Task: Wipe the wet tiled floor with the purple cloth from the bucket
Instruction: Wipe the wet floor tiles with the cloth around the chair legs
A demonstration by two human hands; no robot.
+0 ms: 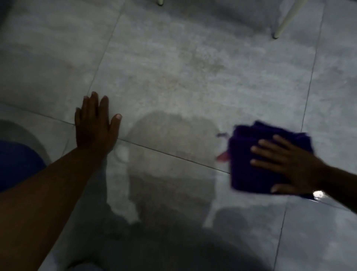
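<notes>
A folded purple cloth [251,174] lies flat on the grey tiled floor [173,77] at the right. My right hand [286,164] presses down on the cloth with fingers spread, covering its right half. My left hand [95,123] rests palm down on the tiles at the left, fingers apart, holding nothing. The floor near me looks glossy and wet, with dark reflections. The bucket is out of view.
Two white furniture legs stand at the top: one at the upper right [284,21], one at the top edge [160,2]. A blue clothed knee [17,164] shows at the left edge. Dark grout lines cross the floor.
</notes>
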